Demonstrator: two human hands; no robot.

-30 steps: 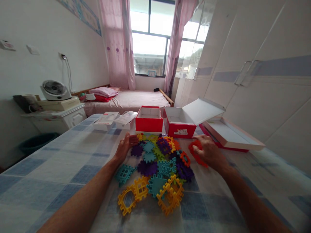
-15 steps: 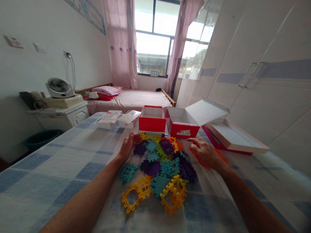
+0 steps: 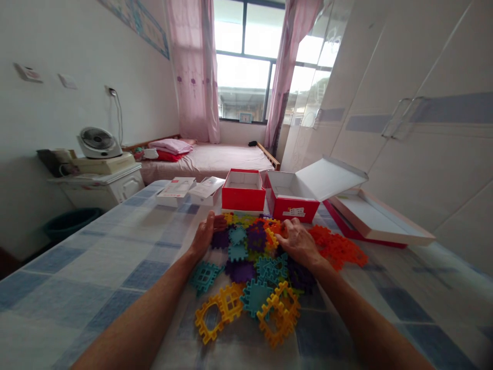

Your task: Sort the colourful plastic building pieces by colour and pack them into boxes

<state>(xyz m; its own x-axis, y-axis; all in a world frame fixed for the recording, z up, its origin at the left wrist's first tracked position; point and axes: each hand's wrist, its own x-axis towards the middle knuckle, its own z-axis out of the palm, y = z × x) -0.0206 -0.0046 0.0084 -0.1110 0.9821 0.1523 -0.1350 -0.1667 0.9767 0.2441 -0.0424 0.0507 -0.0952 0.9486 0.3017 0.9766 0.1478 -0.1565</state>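
A heap of plastic interlocking building pieces lies in front of me on the table, with teal pieces [image 3: 257,297], purple pieces [image 3: 241,271] and yellow pieces [image 3: 210,317]. My left hand [image 3: 204,234] rests at the heap's left edge, fingers stretched out beside a purple piece [image 3: 220,239] and holding nothing. At the heap's upper right, my right hand [image 3: 299,242] has its fingers bent down onto an orange building piece [image 3: 272,226], next to a yellow one. The hand hides part of that spot. A separate group of orange pieces [image 3: 337,246] lies right of my right hand.
Behind the heap stand a red open box [image 3: 243,199] and another red box [image 3: 292,211] with its white lid raised. A shallow tray-like box [image 3: 385,221] lies at right, two white boxes [image 3: 177,190] at left. A checked cloth [image 3: 127,308] covers the table.
My right hand has moved left from the separate orange pieces to the heap's upper right, uncovering those orange pieces. My left hand stays nearly where it was.
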